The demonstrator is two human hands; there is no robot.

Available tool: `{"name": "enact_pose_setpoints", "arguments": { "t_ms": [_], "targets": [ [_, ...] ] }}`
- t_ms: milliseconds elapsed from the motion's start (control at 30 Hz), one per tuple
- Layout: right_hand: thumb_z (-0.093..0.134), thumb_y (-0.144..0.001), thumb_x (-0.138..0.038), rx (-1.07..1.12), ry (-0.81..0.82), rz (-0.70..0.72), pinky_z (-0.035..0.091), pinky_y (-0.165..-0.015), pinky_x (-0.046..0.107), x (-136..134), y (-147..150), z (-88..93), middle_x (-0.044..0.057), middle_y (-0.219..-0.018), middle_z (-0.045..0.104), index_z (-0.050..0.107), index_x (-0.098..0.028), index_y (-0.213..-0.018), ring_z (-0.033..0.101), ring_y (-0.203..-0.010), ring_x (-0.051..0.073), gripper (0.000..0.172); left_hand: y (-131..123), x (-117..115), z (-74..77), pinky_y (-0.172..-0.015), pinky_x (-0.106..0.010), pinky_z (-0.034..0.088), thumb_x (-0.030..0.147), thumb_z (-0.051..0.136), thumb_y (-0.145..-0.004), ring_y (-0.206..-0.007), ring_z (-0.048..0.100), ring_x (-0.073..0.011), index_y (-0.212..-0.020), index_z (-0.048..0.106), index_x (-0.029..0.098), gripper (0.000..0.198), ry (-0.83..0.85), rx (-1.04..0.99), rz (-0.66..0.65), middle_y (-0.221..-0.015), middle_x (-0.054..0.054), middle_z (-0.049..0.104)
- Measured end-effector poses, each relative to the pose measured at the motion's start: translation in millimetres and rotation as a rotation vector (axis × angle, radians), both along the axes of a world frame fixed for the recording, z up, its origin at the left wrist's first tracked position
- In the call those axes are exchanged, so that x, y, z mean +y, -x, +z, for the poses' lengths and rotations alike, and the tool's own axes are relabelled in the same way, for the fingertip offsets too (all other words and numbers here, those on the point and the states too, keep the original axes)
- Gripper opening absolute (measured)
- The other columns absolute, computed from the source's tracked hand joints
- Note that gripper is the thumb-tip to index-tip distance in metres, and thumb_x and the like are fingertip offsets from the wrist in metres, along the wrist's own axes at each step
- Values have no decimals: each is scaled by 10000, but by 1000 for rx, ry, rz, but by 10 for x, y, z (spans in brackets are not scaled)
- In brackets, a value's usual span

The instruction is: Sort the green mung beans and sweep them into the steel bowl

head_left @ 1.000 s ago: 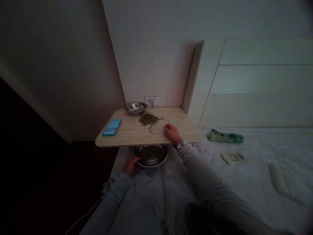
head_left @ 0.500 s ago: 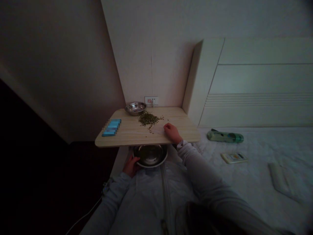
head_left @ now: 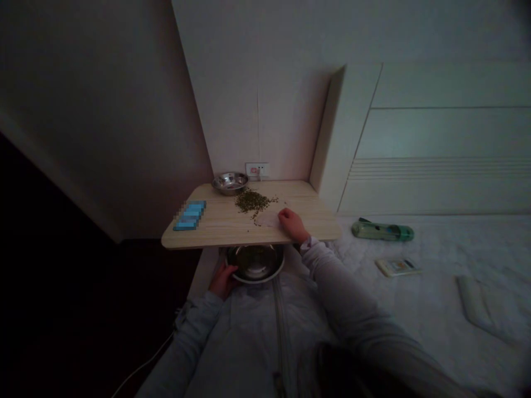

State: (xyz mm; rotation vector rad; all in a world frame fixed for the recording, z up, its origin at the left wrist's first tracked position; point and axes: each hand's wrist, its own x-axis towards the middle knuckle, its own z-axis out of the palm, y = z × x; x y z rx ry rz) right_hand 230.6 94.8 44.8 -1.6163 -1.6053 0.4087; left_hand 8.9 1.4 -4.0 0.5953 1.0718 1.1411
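Observation:
My left hand (head_left: 224, 281) grips the left rim of a large metal bowl (head_left: 271, 275) on my lap, its far side under the tabletop edge. My right hand (head_left: 292, 225) rests on the wooden tabletop (head_left: 224, 235) with its fingers closed. A pale, see-through patch, perhaps clear plastic (head_left: 269, 220), lies just left of those fingers. Whether they hold it is too dim to tell. Small green beans or seeds (head_left: 251, 201) are heaped beyond it, with a few strays toward me. A smaller metal bowl (head_left: 230, 184) stands behind the heap, at the back left.
A phone with a blurred blue screen (head_left: 189, 215) lies on the tabletop's left. On the bed to the right are a green bottle (head_left: 381, 230), a white phone (head_left: 397, 267) and a folded pale cloth or pouch (head_left: 477, 304). A wall socket (head_left: 257, 169) sits behind the tabletop.
A few stray beans left of my right hand have shifted slightly. Both hands and the bowls stay practically where they were.

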Motion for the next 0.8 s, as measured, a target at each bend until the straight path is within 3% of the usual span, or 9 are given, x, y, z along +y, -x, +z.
{"name": "enact_pose_setpoints", "arguments": {
  "t_ms": [267, 800],
  "targets": [
    [386, -697, -236, -29, 26, -19, 355, -622, 230, -4, 11, 22, 18, -694, 562, 540, -164, -724, 472, -632, 108, 171, 5, -4, -3, -534, -278, 477, 104, 539, -538, -734, 574, -186, -949, 511, 209, 425, 16, -14, -4, -796, -19, 611],
    [384, -692, -243, -11, 24, -31, 356, -618, 227, -21, 22, 27, 22, -686, 561, 544, -160, -726, 468, -623, 104, 183, 10, 4, -20, -516, -287, 474, 109, 539, -544, -663, 579, -175, -888, 534, 193, 354, -35, 25, 8, -723, -24, 613]
  ]
}}
